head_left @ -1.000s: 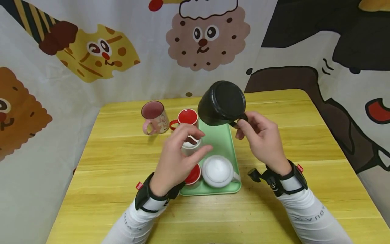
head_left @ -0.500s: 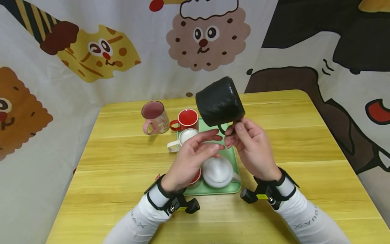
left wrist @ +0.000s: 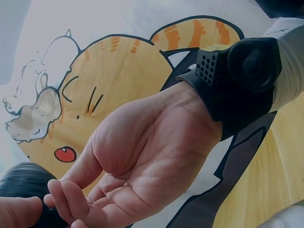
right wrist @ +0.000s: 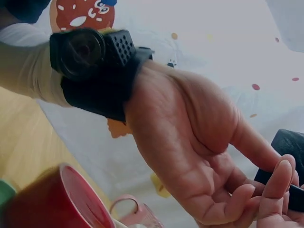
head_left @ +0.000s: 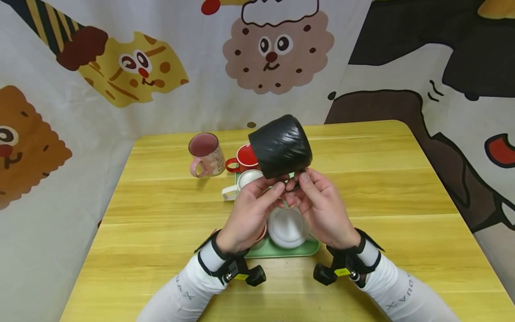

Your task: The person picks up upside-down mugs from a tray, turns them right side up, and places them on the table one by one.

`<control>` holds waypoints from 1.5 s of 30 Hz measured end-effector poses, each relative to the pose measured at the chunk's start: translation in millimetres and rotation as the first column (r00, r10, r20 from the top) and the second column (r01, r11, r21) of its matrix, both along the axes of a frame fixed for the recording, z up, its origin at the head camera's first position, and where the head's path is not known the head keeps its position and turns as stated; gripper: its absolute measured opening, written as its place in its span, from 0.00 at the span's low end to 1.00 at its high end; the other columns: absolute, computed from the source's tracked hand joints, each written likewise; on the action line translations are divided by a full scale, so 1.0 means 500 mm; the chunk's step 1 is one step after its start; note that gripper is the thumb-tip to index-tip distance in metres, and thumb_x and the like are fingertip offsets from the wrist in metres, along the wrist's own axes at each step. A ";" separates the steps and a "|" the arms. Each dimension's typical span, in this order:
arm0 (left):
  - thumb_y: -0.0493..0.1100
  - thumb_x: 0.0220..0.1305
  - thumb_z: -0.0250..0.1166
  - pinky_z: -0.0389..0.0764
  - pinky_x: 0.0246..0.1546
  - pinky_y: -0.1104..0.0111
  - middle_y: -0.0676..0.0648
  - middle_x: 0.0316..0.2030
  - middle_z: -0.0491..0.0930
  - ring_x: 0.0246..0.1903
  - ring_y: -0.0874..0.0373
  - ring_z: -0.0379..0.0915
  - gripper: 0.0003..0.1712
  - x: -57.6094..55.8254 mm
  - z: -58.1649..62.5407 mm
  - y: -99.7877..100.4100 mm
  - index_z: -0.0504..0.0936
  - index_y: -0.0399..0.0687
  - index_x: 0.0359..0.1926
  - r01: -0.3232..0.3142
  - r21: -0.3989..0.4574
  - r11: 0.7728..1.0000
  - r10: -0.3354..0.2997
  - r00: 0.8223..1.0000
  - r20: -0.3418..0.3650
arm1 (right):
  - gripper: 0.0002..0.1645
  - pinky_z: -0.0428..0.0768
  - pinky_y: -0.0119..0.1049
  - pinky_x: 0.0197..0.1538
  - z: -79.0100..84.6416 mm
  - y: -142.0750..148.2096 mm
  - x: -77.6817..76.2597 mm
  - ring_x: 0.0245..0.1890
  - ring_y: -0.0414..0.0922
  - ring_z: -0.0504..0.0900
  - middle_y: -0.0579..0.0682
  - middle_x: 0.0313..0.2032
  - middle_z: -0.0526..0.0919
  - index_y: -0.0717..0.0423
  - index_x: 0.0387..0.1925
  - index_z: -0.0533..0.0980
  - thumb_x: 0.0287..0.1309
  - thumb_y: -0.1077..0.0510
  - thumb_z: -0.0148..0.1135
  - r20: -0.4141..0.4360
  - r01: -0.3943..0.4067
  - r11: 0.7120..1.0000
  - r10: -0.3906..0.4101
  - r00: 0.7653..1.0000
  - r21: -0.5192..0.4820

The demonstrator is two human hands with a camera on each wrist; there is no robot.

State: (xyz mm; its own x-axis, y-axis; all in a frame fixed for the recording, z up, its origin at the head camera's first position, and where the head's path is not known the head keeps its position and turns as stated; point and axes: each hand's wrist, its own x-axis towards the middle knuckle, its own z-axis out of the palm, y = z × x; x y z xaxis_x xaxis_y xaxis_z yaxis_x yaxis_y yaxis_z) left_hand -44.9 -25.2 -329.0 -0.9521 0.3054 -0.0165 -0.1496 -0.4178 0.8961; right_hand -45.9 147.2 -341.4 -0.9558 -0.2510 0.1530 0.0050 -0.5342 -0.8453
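A black mug (head_left: pixel 281 145) with a ridged side is held up above the tray, tipped on its side with its handle downward. My right hand (head_left: pixel 325 212) pinches the handle near the mug's base. On the handle's other side, my left hand (head_left: pixel 249 212) pinches it between thumb and fingers. The fingertips of both hands meet there and cover much of the handle. In the left wrist view the black mug (left wrist: pixel 26 178) shows only partly at the lower left. The right wrist view has part of the black mug (right wrist: pixel 290 147) at its right edge.
Under my hands lies a green tray (head_left: pixel 281 256). It bears a white mug (head_left: pixel 287 230), another white mug (head_left: pixel 247 178) with its handle leftward, and a partly hidden red-lined cup (head_left: pixel 259 239). A red mug (head_left: pixel 246 156) and a pink mug (head_left: pixel 209 156) stand farther back.
The black mug has turned from showing its base to showing its side, and has come slightly left. My left hand has moved up to the handle and now pinches it too.
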 end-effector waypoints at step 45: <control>0.43 0.79 0.64 0.70 0.25 0.69 0.48 0.28 0.79 0.26 0.53 0.68 0.15 -0.171 0.019 -0.185 0.84 0.32 0.43 -0.379 -0.361 0.852 0.259 0.905 -0.338 | 0.27 0.82 0.42 0.61 0.041 0.058 -0.022 0.55 0.55 0.83 0.61 0.63 0.73 0.60 0.75 0.69 0.80 0.62 0.56 -0.018 0.043 0.923 -0.039 0.999 0.382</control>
State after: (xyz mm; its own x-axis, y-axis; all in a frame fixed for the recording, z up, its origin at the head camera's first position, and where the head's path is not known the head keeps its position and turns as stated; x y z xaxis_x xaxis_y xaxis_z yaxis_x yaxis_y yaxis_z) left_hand -130.3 -117.4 -319.7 -0.9804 0.0056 0.1971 0.1971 0.0132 0.9803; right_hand -56.8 176.2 -321.1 -0.9654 -0.2531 0.0626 -0.0192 -0.1702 -0.9852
